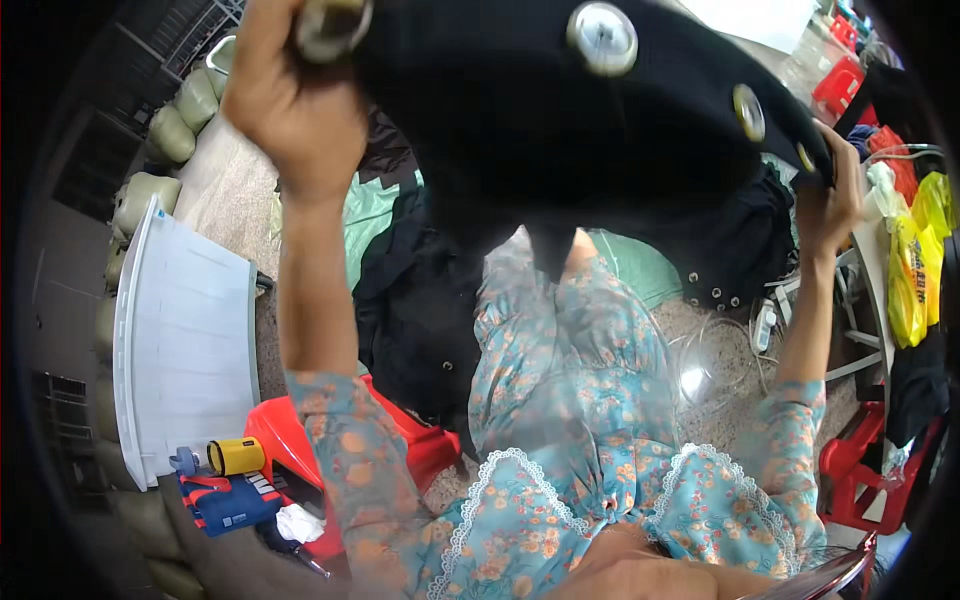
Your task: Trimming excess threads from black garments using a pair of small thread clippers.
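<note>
A black cloth with large shiny metal ring eyelets (603, 38) along its upper edge, like an eyelet curtain (590, 140), is held up in front of me. My left hand (310, 130) is closed on its left end, close by one eyelet. At the far right, my right hand (832, 200) grips the other end near the last eyelets. Between the hands the cloth hangs and hides much of what lies behind it. More black cloth (415, 290) with eyelets lies below, beside my legs, and another black heap (740, 240) shows at the right over pale green fabric (640, 265).
A white plastic bin (190, 340) stands at the left, with a red stool (290, 430) and a blue bag (232, 500) near it. Stuffed sacks (170, 135) line the left side. On the right are a yellow plastic bag (910, 270), a cable (690, 355) and another red stool (868, 480).
</note>
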Demonstrator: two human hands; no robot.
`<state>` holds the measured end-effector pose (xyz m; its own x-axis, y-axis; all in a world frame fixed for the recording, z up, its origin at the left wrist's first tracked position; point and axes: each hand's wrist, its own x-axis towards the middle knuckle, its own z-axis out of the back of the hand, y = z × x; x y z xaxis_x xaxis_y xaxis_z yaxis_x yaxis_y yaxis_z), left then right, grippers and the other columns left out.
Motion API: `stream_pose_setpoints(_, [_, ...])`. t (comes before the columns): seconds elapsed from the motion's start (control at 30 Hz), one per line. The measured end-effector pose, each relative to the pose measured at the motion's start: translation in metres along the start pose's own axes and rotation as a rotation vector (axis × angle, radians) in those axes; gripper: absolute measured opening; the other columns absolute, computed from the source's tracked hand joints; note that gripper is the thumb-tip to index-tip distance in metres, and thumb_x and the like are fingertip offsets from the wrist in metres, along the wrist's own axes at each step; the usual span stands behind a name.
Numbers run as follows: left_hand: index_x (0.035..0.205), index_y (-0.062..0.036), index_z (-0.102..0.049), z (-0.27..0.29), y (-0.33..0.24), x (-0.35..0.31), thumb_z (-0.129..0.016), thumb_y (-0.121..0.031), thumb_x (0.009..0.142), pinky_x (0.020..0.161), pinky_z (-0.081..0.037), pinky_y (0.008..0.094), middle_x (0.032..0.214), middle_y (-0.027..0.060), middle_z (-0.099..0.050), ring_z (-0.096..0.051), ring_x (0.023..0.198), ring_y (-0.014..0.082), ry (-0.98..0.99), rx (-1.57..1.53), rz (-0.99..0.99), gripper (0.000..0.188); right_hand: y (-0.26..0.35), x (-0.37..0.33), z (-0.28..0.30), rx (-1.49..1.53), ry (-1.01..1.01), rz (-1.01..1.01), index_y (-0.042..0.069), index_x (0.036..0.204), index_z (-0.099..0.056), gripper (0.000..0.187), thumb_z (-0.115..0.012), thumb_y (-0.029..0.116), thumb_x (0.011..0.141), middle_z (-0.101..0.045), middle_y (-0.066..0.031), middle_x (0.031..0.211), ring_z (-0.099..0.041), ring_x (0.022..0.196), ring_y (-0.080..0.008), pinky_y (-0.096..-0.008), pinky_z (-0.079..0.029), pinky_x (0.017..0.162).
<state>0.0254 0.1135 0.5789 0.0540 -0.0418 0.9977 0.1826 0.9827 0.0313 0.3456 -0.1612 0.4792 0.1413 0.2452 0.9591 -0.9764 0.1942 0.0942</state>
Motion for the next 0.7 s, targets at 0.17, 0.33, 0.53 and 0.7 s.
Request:
stream_pose_setpoints(0.17, [0.092,-0.0076,-0.075,0.054,-0.058,-0.129,-0.063,0.001,0.075,0.073,-0.05,0.0326,0.087,0.0089,-0.064,-0.063,0.084,0.0243,0.425,0.34,0.177,0.022,0.01,-0.089,0.036,0.03,0.368,-0.079,0.002,0.113,-0.063,0.052,-0.051,-0.015,0.065,-0.067,-0.0145,0.105,-0.067,0.096,-0.0305,-0.0349,-0.053,0.083])
stream_pose_setpoints(0.33, [0.091,-0.0055,-0.072,0.091,-0.138,-0.333,-0.058,0.009,0.072,0.08,-0.05,0.0383,0.091,0.0087,-0.065,-0.061,0.091,0.0286,0.778,0.237,0.821,0.028,0.023,-0.268,0.036,0.026,1.253,-0.401,0.013,0.109,-0.066,0.037,-0.068,0.003,0.073,-0.066,-0.0094,0.099,-0.066,0.091,-0.0359,-0.0451,-0.053,0.074])
stream_pose_setpoints(0.53, [0.103,-0.0019,-0.067,0.095,-0.194,-0.397,-0.059,0.002,0.092,0.073,-0.051,0.0242,0.1,0.0055,-0.067,-0.063,0.087,0.0114,0.155,0.234,1.496,0.014,0.083,-0.236,0.014,0.18,1.252,-0.476,0.014,0.119,-0.061,0.039,-0.07,0.01,0.082,-0.064,-0.0101,0.106,-0.066,0.094,-0.0337,-0.0429,-0.052,0.077])
stream_pose_setpoints(0.7, [0.097,-0.0001,-0.066,0.076,-0.213,-0.355,-0.064,0.0,0.091,0.068,-0.049,0.0256,0.094,0.0086,-0.064,-0.06,0.076,0.0145,0.256,0.408,1.33,0.007,0.134,-0.217,-0.018,0.453,1.178,-0.555,0.008,0.117,-0.061,0.032,-0.066,0.007,0.085,-0.067,-0.0134,0.107,-0.07,0.09,-0.0315,-0.0372,-0.055,0.076])
